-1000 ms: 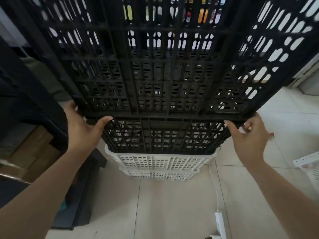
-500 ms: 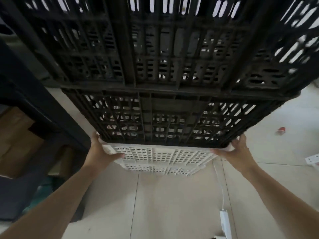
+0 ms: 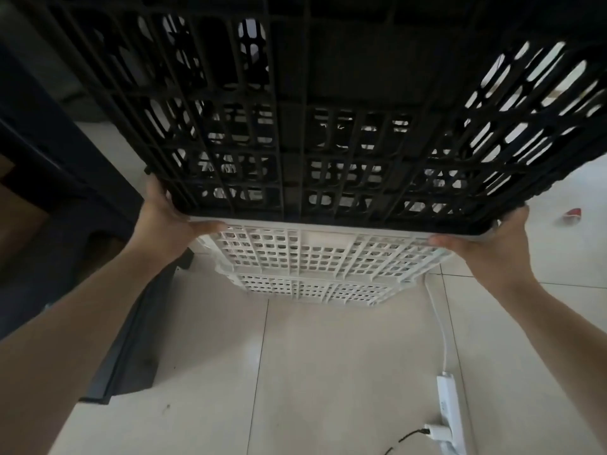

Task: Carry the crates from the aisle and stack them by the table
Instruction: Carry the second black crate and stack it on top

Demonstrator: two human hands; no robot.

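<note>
A tall stack of black slotted crates [image 3: 295,126] fills the upper part of the head view. It sits on top of two nested white crates [image 3: 315,254] that stand on the tiled floor. My left hand [image 3: 167,221] grips the stack's near left corner, where the lowest black crate meets the top white crate's rim. My right hand [image 3: 492,241] holds the near right corner at the same seam, thumb lying along the white rim. The far side of the stack is hidden.
A dark table or shelf frame [image 3: 49,142] stands at the left, with its black base [image 3: 131,353] on the floor. A white power strip [image 3: 448,408] and its cable lie on the tiles at the lower right. A small red scrap [image 3: 572,213] lies at the right.
Both hands have slid down from the middle black crate's rim to the seam above the white crates. The view has dropped lower and closer to the stack.
</note>
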